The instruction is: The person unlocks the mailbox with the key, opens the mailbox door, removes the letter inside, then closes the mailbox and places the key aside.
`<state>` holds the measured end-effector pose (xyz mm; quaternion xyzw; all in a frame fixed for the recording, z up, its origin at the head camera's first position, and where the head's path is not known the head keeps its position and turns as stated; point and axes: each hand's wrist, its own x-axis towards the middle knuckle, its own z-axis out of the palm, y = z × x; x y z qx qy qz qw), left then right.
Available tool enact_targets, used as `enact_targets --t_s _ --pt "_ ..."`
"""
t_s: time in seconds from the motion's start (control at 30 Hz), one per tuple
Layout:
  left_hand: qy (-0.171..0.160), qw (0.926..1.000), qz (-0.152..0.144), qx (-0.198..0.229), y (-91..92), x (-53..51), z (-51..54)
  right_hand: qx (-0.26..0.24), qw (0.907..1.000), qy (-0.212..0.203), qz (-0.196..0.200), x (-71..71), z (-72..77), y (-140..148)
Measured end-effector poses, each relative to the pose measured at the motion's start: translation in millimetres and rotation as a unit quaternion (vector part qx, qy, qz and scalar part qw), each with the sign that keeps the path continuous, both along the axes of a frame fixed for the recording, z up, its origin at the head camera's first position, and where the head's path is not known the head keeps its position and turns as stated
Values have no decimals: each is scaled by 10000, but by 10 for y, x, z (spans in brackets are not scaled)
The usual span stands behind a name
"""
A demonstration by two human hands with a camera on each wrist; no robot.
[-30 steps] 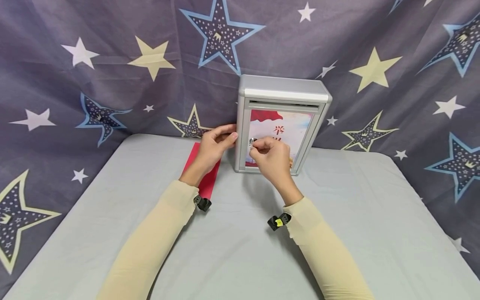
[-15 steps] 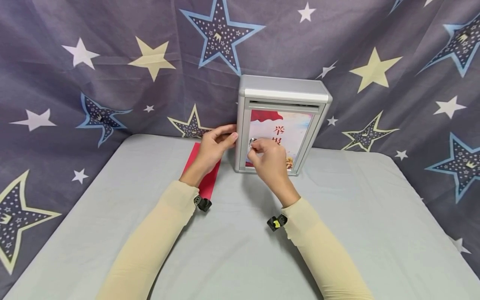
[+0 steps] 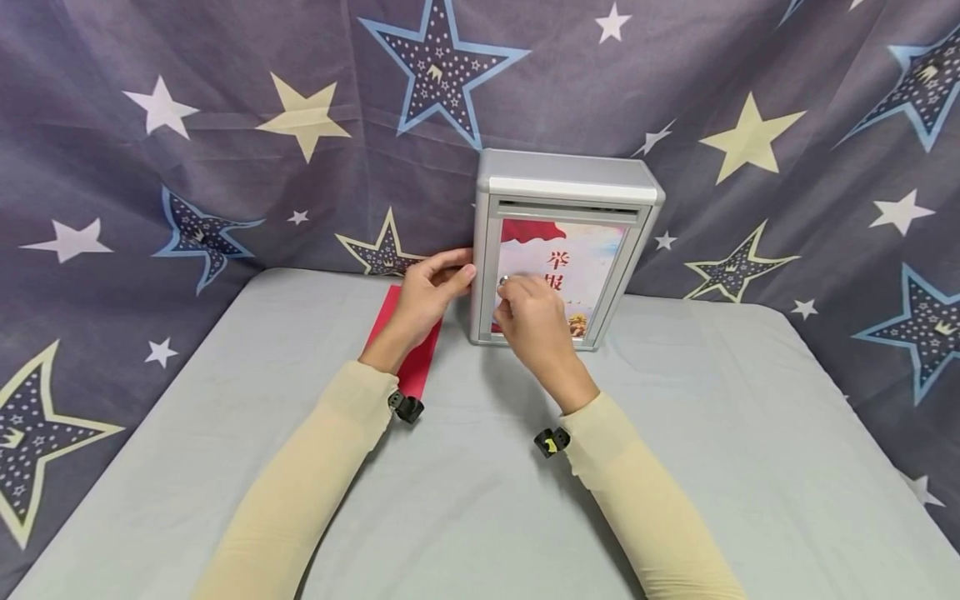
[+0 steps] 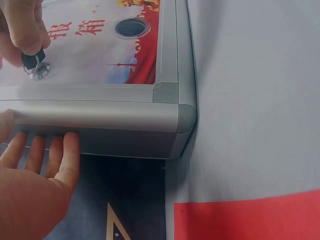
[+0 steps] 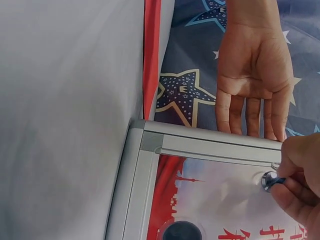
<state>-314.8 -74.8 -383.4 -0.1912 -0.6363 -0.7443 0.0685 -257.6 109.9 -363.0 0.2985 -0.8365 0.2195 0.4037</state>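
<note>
A silver metal letter box [image 3: 566, 175] with a slot near its top and a printed front panel stands upright at the back of the table. On the panel's left side is a round lock [image 5: 267, 181]. My right hand [image 3: 536, 321] pinches a key [image 4: 33, 60] with a dark head, set in that lock, between thumb and curled fingers; a thin metal ring hangs by it. The straight fingers of my left hand [image 3: 427, 292] touch the box's left side, its thumb near the front edge. A dark round spot [image 5: 182, 231] shows lower on the panel.
Beneath the left wrist lies a flat red paper strip [image 3: 420, 362] on the grey cloth-covered table [image 3: 465, 500]. A dark curtain [image 3: 247, 50] with stars hangs right behind the box and along both sides.
My right hand has turned slightly at the lock, its wrist drifting a little left, so more of the panel's red lettering shows. The left hand and the box have stayed put.
</note>
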Motion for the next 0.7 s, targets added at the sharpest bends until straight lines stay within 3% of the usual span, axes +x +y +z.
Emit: enact_targets --t_s 0.37,0.7 --pt "-18 10000 -26 2 -1 -6 -10 1134 9921 353 -401 27 31 -6" --pt "-37 10000 -46 -6 -6 -24 -16 1479 9844 817 -497 3 18 -19"
